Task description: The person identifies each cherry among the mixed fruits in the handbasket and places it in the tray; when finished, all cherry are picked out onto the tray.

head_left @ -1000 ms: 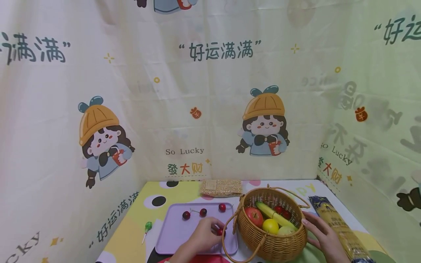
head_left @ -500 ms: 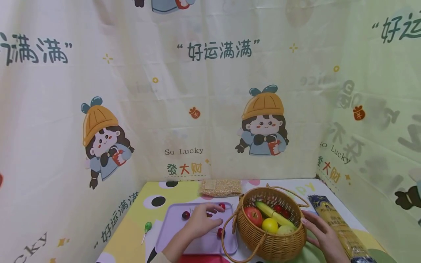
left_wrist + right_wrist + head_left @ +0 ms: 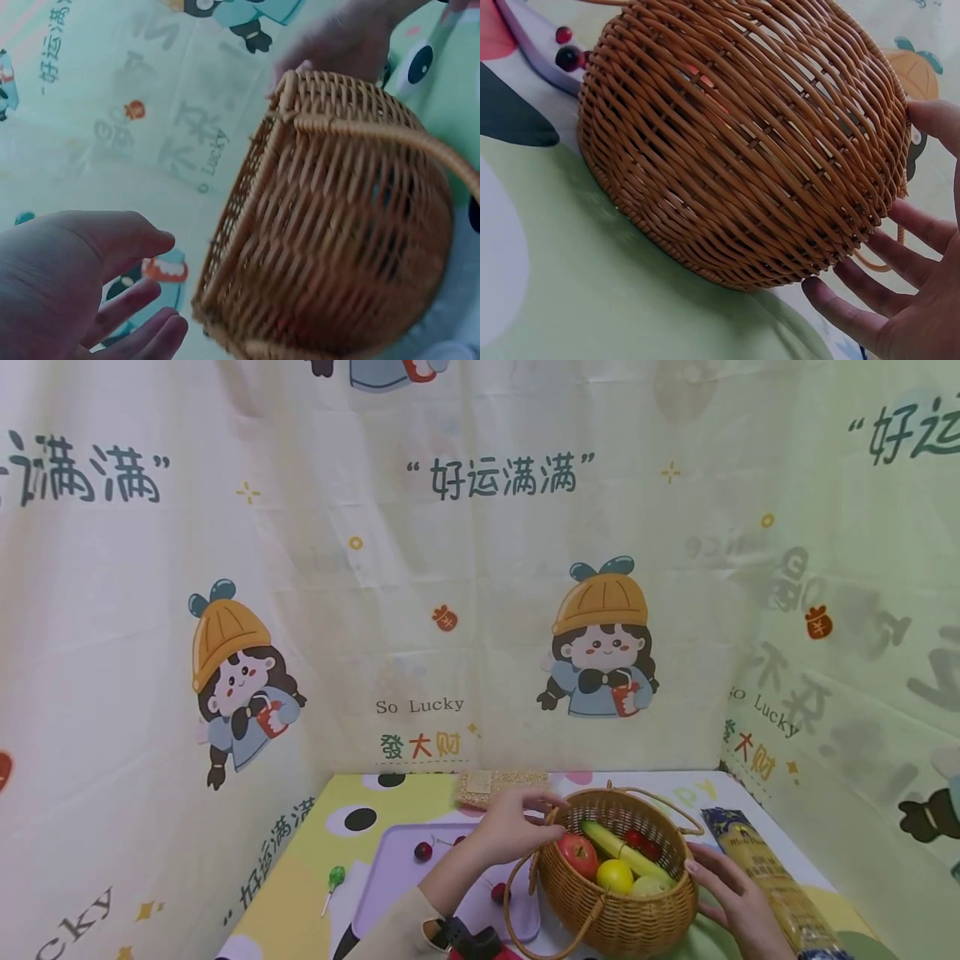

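Note:
A round wicker basket (image 3: 637, 922) stands on the table with a red apple (image 3: 579, 857), a lemon (image 3: 615, 877), a banana (image 3: 626, 852), a pale green fruit (image 3: 651, 885) and cherries (image 3: 643, 842) inside. My right hand (image 3: 738, 893) holds its right side; in the right wrist view, the thumb is at the rim and the fingers spread round the wall. Just off the left rim, my left hand (image 3: 517, 827) has thumb and fingers apart, with nothing between them in the left wrist view. Left of the basket lies a lilac tray (image 3: 397, 893) with cherries (image 3: 423, 852), partly hidden by my left arm.
A lollipop in green wrapping (image 3: 336, 878) lies left of the tray. Behind it is a clear packet of grains (image 3: 480, 787). A long gold and blue packet (image 3: 765, 872) lies right of the basket. Printed cloth walls (image 3: 480, 568) enclose the table.
My left hand has let go of a cherry on the tray's right side, lifted away, and moved back and right to the basket's rim. The right hand has stayed on the basket.

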Demonstrator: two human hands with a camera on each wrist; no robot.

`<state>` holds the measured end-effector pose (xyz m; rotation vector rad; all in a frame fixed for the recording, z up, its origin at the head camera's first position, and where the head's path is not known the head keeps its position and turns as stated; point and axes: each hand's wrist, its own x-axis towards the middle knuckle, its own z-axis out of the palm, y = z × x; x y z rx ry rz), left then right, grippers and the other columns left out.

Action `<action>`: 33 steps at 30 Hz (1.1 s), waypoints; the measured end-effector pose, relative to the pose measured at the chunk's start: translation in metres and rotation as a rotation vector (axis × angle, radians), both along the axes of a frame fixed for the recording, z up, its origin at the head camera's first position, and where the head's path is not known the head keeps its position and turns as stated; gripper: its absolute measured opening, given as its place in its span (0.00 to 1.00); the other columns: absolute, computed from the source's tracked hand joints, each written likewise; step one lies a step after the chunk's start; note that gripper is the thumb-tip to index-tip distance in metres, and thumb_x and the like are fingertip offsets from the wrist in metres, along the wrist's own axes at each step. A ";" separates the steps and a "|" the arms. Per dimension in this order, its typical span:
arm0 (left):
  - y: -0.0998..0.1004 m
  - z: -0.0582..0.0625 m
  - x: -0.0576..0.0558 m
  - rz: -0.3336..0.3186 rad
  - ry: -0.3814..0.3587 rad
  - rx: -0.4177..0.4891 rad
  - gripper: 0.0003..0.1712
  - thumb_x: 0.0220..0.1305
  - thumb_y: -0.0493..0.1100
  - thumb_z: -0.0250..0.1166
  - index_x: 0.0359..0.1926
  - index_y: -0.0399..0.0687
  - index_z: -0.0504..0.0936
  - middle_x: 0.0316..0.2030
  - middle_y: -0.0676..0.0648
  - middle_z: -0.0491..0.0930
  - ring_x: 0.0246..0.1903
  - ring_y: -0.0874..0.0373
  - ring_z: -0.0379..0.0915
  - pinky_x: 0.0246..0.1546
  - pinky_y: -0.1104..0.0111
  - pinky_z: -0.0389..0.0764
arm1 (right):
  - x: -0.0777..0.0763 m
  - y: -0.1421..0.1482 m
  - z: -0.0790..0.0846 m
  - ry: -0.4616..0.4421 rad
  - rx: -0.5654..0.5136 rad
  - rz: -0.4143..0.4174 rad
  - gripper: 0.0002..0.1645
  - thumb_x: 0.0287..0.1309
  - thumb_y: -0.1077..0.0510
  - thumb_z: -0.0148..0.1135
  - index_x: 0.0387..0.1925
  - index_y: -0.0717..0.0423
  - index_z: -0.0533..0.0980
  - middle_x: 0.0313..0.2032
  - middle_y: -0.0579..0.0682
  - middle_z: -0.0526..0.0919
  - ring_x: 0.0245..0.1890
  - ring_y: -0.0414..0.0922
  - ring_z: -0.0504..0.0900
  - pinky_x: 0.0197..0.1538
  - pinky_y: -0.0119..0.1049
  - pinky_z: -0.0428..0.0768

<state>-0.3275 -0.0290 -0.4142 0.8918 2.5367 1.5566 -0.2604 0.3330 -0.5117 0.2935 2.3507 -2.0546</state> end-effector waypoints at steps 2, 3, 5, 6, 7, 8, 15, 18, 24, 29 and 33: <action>0.010 0.003 -0.002 -0.012 -0.003 -0.024 0.15 0.66 0.46 0.80 0.54 0.62 0.93 0.56 0.56 0.91 0.60 0.50 0.88 0.53 0.66 0.91 | -0.001 0.000 0.000 -0.009 -0.002 -0.004 0.50 0.81 0.32 0.60 0.88 0.55 0.58 0.87 0.67 0.56 0.47 0.15 0.75 0.65 0.57 0.88; 0.015 0.005 -0.003 -0.011 -0.008 -0.038 0.15 0.66 0.46 0.80 0.53 0.63 0.93 0.56 0.57 0.90 0.59 0.53 0.88 0.51 0.66 0.91 | -0.001 0.000 0.000 -0.011 -0.002 -0.006 0.51 0.81 0.32 0.60 0.88 0.55 0.58 0.87 0.67 0.56 0.47 0.15 0.74 0.65 0.57 0.88; 0.027 0.009 -0.004 -0.017 -0.010 -0.075 0.14 0.66 0.47 0.81 0.52 0.64 0.94 0.56 0.58 0.89 0.57 0.59 0.88 0.50 0.66 0.90 | -0.001 0.001 0.000 -0.016 -0.002 -0.010 0.51 0.80 0.32 0.61 0.88 0.55 0.58 0.87 0.67 0.55 0.46 0.15 0.74 0.65 0.57 0.88; 0.033 0.010 -0.005 -0.020 -0.006 -0.094 0.14 0.66 0.47 0.81 0.51 0.64 0.94 0.56 0.58 0.89 0.55 0.61 0.87 0.50 0.67 0.90 | -0.001 0.001 0.000 -0.019 -0.003 -0.014 0.51 0.80 0.32 0.61 0.88 0.55 0.58 0.87 0.67 0.56 0.46 0.15 0.75 0.64 0.56 0.89; 0.038 0.012 -0.006 -0.022 -0.010 -0.116 0.13 0.65 0.48 0.81 0.50 0.65 0.94 0.55 0.59 0.89 0.54 0.64 0.87 0.50 0.68 0.89 | -0.001 0.002 0.000 -0.020 -0.004 -0.016 0.51 0.80 0.32 0.61 0.88 0.55 0.58 0.86 0.67 0.57 0.46 0.15 0.75 0.64 0.56 0.89; 0.044 0.014 -0.008 -0.034 -0.010 -0.134 0.12 0.66 0.48 0.81 0.50 0.64 0.95 0.54 0.58 0.90 0.51 0.65 0.86 0.49 0.69 0.88 | -0.001 0.002 0.000 -0.020 -0.005 -0.018 0.51 0.80 0.32 0.61 0.88 0.55 0.59 0.86 0.67 0.57 0.46 0.15 0.75 0.64 0.56 0.89; 0.079 0.019 -0.021 -0.128 -0.016 -0.248 0.11 0.69 0.47 0.79 0.51 0.55 0.95 0.44 0.59 0.90 0.43 0.71 0.80 0.47 0.73 0.83 | -0.002 0.003 -0.004 -0.035 -0.011 -0.034 0.50 0.79 0.32 0.63 0.87 0.54 0.61 0.84 0.67 0.62 0.58 0.31 0.81 0.63 0.56 0.89; 0.089 0.019 -0.026 -0.142 -0.045 -0.307 0.11 0.70 0.45 0.78 0.52 0.53 0.95 0.44 0.58 0.90 0.42 0.69 0.81 0.45 0.73 0.84 | -0.003 0.000 -0.004 -0.043 -0.007 -0.029 0.51 0.80 0.32 0.61 0.87 0.56 0.60 0.84 0.69 0.60 0.69 0.50 0.80 0.62 0.57 0.89; 0.104 0.020 -0.031 -0.090 -0.104 -0.416 0.11 0.70 0.43 0.77 0.52 0.53 0.95 0.46 0.55 0.91 0.41 0.66 0.82 0.44 0.72 0.84 | -0.004 -0.005 0.001 -0.045 -0.010 -0.026 0.52 0.82 0.33 0.59 0.88 0.59 0.56 0.85 0.71 0.56 0.79 0.68 0.69 0.62 0.58 0.89; 0.114 0.017 -0.035 -0.069 -0.122 -0.472 0.12 0.71 0.44 0.75 0.53 0.53 0.95 0.60 0.56 0.88 0.47 0.66 0.81 0.48 0.72 0.83 | -0.003 -0.006 0.004 -0.042 -0.010 -0.031 0.50 0.82 0.34 0.59 0.87 0.58 0.58 0.84 0.70 0.59 0.74 0.57 0.76 0.62 0.58 0.89; 0.120 0.012 -0.039 -0.093 -0.127 -0.504 0.13 0.72 0.47 0.75 0.54 0.57 0.95 0.80 0.57 0.72 0.63 0.64 0.79 0.53 0.71 0.82 | -0.002 -0.005 0.003 -0.034 -0.009 -0.020 0.49 0.83 0.34 0.58 0.88 0.58 0.57 0.85 0.69 0.59 0.72 0.52 0.78 0.63 0.57 0.89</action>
